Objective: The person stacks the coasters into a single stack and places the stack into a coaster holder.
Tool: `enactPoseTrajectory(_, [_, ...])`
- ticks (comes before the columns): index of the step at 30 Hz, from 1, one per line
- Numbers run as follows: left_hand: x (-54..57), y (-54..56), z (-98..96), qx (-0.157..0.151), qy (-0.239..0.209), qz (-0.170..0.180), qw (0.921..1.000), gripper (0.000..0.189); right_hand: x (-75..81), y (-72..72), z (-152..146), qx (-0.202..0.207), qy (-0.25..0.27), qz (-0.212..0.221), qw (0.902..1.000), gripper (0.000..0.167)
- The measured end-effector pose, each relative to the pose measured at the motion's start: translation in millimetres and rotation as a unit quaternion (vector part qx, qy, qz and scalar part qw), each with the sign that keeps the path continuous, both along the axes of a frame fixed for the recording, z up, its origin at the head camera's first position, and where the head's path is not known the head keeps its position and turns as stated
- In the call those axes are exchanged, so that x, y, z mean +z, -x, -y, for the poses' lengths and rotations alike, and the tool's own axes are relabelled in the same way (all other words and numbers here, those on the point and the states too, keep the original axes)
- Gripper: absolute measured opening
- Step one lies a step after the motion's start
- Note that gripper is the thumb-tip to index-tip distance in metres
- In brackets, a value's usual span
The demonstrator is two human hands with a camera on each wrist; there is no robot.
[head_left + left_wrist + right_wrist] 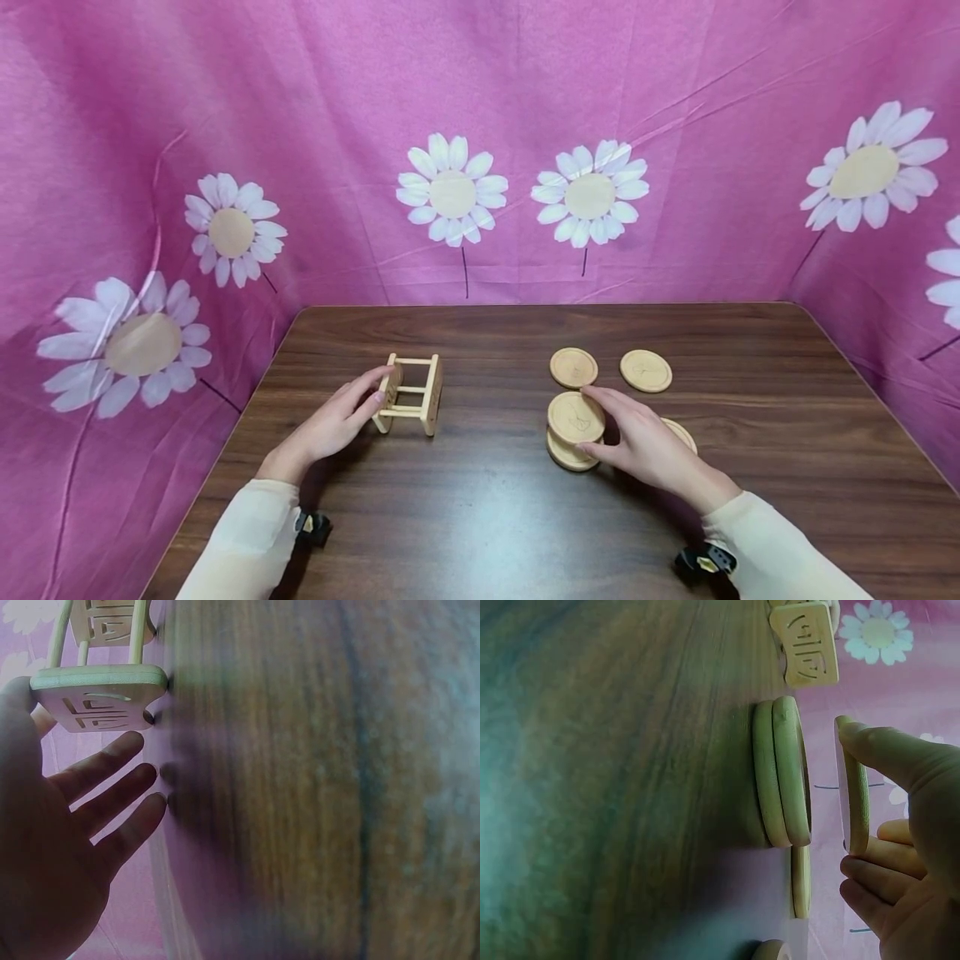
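Roughly level, the right hand's [643,440] disc [574,417] faces up.

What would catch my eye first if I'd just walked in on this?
Most likely the bright pink cloth with its large white daisies, rising behind the dark brown table. Next, perhaps, the right hand, right of centre, holding a round wooden disc above two stacked discs. On the table's left side, the left hand grips one side of a small wooden rack.
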State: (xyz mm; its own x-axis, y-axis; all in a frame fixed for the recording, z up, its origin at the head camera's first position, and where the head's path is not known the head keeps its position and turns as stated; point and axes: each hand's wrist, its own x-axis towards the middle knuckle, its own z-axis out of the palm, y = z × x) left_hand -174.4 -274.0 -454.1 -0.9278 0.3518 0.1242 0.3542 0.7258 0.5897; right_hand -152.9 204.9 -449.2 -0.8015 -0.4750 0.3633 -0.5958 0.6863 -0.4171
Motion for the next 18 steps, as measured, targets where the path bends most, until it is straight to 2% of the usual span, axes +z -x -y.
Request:
enactPoseTrajectory(7, [-0.6, 0.2, -0.7, -0.003, -0.001, -0.004, 1.0000, 0.047, -4.5, -7.2, -3, -0.001, -0.010, -0.024, 0.9997, 0.077])
enactPoseTrajectory(18, [2.2, -2.0, -1.4, 0.003, 0.000, 0.007, 1.0000, 0.047, -10.0, -15.0, -4, -0.002, -0.015, -0.014, 0.9998, 0.077])
